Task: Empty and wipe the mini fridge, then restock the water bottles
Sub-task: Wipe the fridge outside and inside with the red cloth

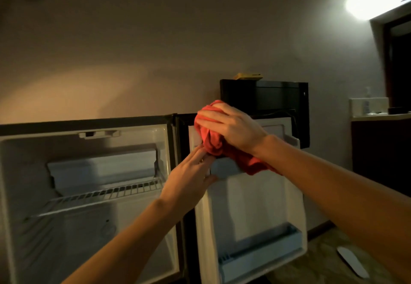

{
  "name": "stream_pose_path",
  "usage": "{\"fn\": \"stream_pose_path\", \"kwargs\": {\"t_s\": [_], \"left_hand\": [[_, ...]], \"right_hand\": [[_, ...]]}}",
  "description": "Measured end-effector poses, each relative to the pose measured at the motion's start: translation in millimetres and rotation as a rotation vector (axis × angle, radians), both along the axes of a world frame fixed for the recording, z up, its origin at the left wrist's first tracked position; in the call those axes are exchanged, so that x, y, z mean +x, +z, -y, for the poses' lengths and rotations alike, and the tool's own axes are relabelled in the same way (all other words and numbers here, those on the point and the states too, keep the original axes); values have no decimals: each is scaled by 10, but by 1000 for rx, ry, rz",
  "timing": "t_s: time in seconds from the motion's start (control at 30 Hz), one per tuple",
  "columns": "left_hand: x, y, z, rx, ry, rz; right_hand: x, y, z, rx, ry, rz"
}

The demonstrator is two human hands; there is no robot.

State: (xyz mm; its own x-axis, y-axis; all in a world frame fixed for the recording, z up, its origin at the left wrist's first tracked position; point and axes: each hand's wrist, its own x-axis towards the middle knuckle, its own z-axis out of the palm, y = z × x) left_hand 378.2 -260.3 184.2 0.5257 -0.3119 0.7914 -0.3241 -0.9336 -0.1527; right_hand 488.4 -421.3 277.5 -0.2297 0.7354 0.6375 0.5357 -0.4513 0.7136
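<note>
Both hands [213, 145] w/ cloth [213, 143] between

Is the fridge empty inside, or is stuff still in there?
Empty, as far as shows. The fridge stands open with a bare wire shelf, and no bottles sit in the door racks.

Red cloth [213, 141] hides upper door shelf [224, 168] part; fridge [89, 194] btm cut off.

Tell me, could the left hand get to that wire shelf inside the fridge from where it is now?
Probably yes. The left hand rests at the door's edge, right beside the open fridge compartment, and the wire shelf lies bare with nothing in front of it. The right hand with the red cloth is off to the other side.
</note>
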Motion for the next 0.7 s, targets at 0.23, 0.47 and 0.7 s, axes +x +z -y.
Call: {"fn": "stream_pose_path", "kwargs": {"t_s": [0.23,0.47,0.7], "left_hand": [[-66,-26,-93,-17,-29,-28],[-130,-10,-114,110,7,73],[135,129,566,164,4,2]], "right_hand": [[88,-65,638,124,-100,-24],[-10,-158,1335,213,-173,-236],[116,-422,1380,294,-327,-310]]}}
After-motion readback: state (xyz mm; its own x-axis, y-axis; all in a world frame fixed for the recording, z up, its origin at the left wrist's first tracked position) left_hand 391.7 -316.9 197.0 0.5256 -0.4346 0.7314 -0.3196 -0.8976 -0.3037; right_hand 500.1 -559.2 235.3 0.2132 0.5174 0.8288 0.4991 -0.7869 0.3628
